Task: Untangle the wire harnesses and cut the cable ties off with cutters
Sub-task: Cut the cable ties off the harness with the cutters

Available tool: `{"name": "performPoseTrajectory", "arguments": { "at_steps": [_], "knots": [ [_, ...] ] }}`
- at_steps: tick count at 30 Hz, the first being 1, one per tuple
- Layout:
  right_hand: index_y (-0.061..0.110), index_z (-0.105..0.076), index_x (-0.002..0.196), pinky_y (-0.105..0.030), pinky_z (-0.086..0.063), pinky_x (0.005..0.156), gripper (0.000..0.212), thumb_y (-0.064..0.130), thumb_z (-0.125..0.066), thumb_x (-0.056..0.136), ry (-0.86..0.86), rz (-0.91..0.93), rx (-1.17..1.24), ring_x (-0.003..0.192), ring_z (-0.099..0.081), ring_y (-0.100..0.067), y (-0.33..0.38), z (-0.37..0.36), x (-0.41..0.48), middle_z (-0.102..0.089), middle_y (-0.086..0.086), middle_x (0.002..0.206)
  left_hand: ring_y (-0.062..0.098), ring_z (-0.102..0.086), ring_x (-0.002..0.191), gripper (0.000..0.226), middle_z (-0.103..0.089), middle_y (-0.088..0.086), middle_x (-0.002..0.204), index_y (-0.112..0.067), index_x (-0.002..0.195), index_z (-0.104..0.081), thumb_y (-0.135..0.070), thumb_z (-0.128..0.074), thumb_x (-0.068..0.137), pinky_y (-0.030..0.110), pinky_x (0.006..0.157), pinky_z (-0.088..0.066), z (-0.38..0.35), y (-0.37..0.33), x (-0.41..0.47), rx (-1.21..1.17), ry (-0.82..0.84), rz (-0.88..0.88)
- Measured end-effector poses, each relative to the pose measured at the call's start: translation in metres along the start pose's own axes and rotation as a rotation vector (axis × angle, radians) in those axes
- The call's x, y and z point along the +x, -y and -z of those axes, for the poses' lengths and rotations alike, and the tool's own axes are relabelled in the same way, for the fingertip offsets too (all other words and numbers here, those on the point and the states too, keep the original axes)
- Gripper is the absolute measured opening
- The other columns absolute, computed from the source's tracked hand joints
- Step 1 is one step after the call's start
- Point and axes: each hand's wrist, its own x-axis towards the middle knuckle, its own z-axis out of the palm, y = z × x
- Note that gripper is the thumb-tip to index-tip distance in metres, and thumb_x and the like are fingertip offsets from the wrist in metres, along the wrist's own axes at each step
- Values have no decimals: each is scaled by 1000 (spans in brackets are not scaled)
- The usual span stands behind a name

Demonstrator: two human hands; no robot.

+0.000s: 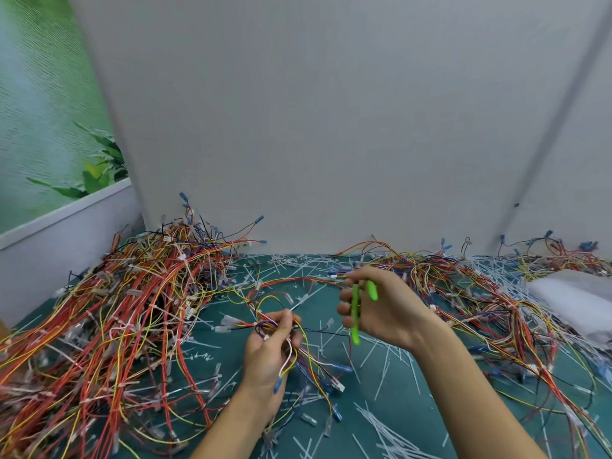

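Harness (pixel 291 342) in left hand (pixel 268 352), cutters (pixel 359 306) in right hand (pixel 387 306), between wire piles (pixel 109 313)

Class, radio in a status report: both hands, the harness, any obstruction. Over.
Left hand grips small multicoloured wire harness. Right hand holds green-handled cutters, apart from it. Cut white plastic ties, red-yellow wire piles crowd green mat.

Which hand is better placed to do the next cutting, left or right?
Right, probably. The right hand grips the green-handled cutters close beside the harness that the left hand holds, so the left is better kept steadying the wires.
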Motion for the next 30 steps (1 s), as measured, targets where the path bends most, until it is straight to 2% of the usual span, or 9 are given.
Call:
{"name": "performPoseTrajectory", "arguments": {
  "at_steps": [3,6,8,15,17,20,24,27,30],
  "knots": [
    [11,-55,96,-30,-37,57,10,19,-60,93,-60,-4,-408,65,-50,-20,-4,-4,-4,-56,-13,85,14,-45,50,13,-54,7,70,2,102,-60,-10,-59,99,23,43,-36,2,-1,2,10,-33,-16],
    [2,-66,108,-26,-44,55,38,31,-67,83,14,21,-908,72,-57,-18,-4,-6,-11,-72,-9,89,13,-46,50,14,-53,5,62,-2,96,-64,-16,-61,98,22,43,-37,6,2,5,36,-60,-14],
    [7,-68,111,-22,-48,55,45,34,-68,75,92,11,-1077,70,-62,-12,-5,-9,-16,-75,2,80,13,-48,50,14,-53,4,60,-5,92,-66,-18,-63,97,23,45,-37,9,4,8,34,-72,-16],
    [8,-62,122,-32,-48,63,47,29,-65,79,195,3,-1023,73,-62,-13,-7,-14,-17,-78,-5,99,11,-54,52,14,-66,8,76,-19,81,-74,-20,-68,94,27,46,-41,11,8,10,43,-64,-36],
    [9,-61,122,-34,-48,64,46,28,-66,80,192,8,-1010,72,-62,-13,-7,-12,-16,-77,-4,97,13,-54,52,11,-64,8,72,-14,87,-74,-24,-70,91,28,48,-42,11,8,9,57,-55,-37],
    [10,-61,121,-32,-49,64,44,27,-67,81,194,25,-987,72,-62,-13,-7,-10,-15,-77,-4,97,14,-54,53,24,-58,6,62,-6,100,-70,-26,-72,88,28,48,-42,12,8,9,74,-59,-20],
    [10,-59,125,-30,-51,63,45,26,-68,84,200,34,-953,74,-62,-15,-9,-10,-14,-77,-8,100,13,-54,51,27,-57,5,59,-10,96,-70,-30,-75,78,27,47,-42,10,8,8,45,-47,-34],
    [6,-59,124,-30,-51,62,45,26,-67,84,208,31,-941,75,-62,-17,-8,-10,-14,-76,-16,108,13,-52,50,16,-56,5,58,-16,86,-73,-28,-75,77,27,47,-41,8,9,9,29,-37,-50],
    [5,-59,119,-30,-50,61,43,26,-65,82,231,22,-888,77,-61,-23,-7,-11,-16,-73,-22,112,12,-52,50,20,-57,3,59,-12,91,-70,-27,-75,78,24,46,-42,8,8,8,18,-26,-51]
  ]
}}
